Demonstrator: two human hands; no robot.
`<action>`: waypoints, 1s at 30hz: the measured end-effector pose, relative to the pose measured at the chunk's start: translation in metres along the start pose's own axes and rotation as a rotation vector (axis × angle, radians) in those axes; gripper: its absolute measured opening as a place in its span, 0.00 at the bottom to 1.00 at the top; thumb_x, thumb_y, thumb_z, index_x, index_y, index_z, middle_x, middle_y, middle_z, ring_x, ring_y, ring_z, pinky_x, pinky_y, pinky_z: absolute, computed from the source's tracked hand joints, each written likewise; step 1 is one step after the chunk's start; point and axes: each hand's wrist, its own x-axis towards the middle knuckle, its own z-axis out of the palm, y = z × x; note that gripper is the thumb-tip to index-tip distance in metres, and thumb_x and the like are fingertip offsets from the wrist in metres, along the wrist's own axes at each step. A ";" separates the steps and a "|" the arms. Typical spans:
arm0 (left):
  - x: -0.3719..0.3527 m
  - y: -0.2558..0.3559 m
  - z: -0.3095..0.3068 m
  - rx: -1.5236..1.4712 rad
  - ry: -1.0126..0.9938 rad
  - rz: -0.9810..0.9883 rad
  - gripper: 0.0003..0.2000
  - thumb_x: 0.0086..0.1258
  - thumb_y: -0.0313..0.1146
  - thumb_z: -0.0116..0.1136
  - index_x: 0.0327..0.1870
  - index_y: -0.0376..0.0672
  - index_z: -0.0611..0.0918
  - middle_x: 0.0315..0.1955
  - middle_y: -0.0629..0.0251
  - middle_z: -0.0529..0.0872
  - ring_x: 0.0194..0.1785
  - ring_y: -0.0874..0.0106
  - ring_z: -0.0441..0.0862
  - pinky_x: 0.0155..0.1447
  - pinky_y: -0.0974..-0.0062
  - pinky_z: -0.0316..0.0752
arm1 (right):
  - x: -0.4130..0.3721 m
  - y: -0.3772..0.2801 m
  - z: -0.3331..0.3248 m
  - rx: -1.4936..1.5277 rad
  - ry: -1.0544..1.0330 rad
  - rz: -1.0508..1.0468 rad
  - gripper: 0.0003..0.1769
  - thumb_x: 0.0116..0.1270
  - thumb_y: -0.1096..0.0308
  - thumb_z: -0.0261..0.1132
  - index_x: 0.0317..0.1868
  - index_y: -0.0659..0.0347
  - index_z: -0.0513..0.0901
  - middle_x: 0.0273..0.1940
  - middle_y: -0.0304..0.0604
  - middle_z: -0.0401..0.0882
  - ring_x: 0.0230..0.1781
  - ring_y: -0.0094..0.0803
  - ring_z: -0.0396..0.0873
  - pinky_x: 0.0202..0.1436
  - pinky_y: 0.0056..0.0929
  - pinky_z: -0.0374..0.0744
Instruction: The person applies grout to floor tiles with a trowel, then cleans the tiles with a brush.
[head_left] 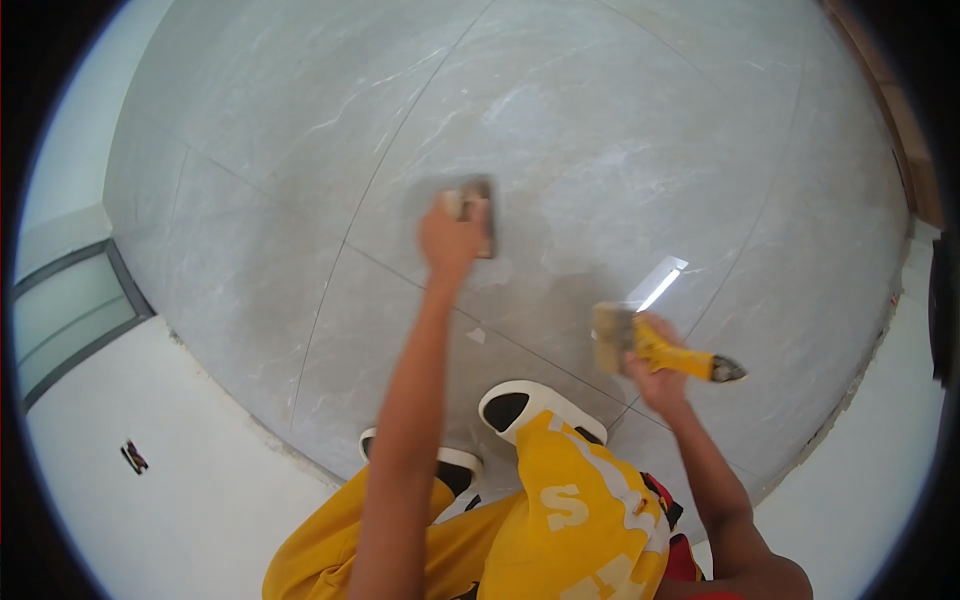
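Note:
My left hand (450, 238) is closed on a dark flat block with a handle (487, 215), which lies on the grey tiled floor (560, 180) near a tile joint. To the right, my right hand (655, 365) grips a yellow-handled brush (675, 355). Its broad pale bristle end points left and its dark handle tip points right, over the tiles. Both tools are slightly blurred, and it is hard to tell whether the brush touches the floor.
My feet in black and white slippers (540, 405) stand at the bottom middle. A grey-framed glass panel (75, 315) is in the wall at the left. A brown edge (890, 110) runs along the right, beside a white wall (870, 430).

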 end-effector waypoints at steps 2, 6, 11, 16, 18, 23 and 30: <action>0.029 -0.042 -0.025 0.002 0.107 -0.020 0.19 0.60 0.46 0.65 0.28 0.35 0.78 0.25 0.55 0.82 0.30 0.59 0.80 0.37 0.60 0.73 | -0.006 -0.022 0.014 -0.065 -0.138 -0.069 0.30 0.57 0.68 0.66 0.61 0.67 0.72 0.51 0.57 0.78 0.51 0.52 0.78 0.58 0.42 0.75; -0.002 -0.011 -0.013 -0.045 0.036 -0.092 0.20 0.59 0.47 0.66 0.32 0.37 0.78 0.27 0.54 0.83 0.33 0.58 0.82 0.41 0.60 0.76 | -0.011 -0.055 0.042 0.187 -0.178 0.045 0.29 0.56 0.67 0.66 0.59 0.67 0.73 0.50 0.57 0.77 0.50 0.51 0.78 0.56 0.37 0.77; 0.001 0.116 0.075 -0.036 -0.121 0.173 0.18 0.60 0.48 0.64 0.36 0.39 0.79 0.30 0.50 0.85 0.37 0.49 0.83 0.42 0.55 0.76 | -0.004 -0.057 0.074 0.243 -0.255 0.032 0.33 0.56 0.68 0.68 0.63 0.67 0.70 0.52 0.56 0.77 0.52 0.48 0.78 0.59 0.36 0.76; 0.079 0.117 0.013 -0.144 -0.058 0.275 0.19 0.62 0.50 0.63 0.35 0.39 0.80 0.29 0.52 0.84 0.34 0.54 0.84 0.39 0.59 0.76 | 0.012 -0.067 0.151 0.307 -0.343 -0.086 0.30 0.60 0.68 0.64 0.65 0.47 0.73 0.52 0.50 0.79 0.52 0.45 0.79 0.57 0.39 0.77; 0.097 0.093 -0.053 -0.001 0.021 0.433 0.20 0.65 0.47 0.63 0.36 0.34 0.80 0.30 0.53 0.84 0.33 0.63 0.82 0.39 0.65 0.75 | 0.056 -0.055 0.164 0.107 -0.529 -0.196 0.30 0.59 0.68 0.65 0.64 0.43 0.74 0.52 0.50 0.79 0.52 0.44 0.79 0.56 0.39 0.77; 0.102 -0.018 -0.260 0.406 -0.019 0.287 0.24 0.68 0.43 0.61 0.55 0.30 0.77 0.41 0.48 0.85 0.45 0.58 0.83 0.50 0.64 0.76 | 0.254 0.047 0.024 -0.318 0.240 -0.130 0.18 0.61 0.64 0.63 0.53 0.54 0.78 0.41 0.45 0.82 0.36 0.48 0.81 0.38 0.41 0.80; 0.017 -0.164 -0.423 0.477 0.190 0.189 0.26 0.72 0.41 0.56 0.56 0.21 0.73 0.52 0.39 0.79 0.59 0.49 0.76 0.64 0.64 0.67 | 0.274 0.061 -0.068 -0.539 0.283 0.005 0.12 0.62 0.60 0.62 0.44 0.53 0.82 0.31 0.48 0.81 0.30 0.48 0.79 0.32 0.44 0.77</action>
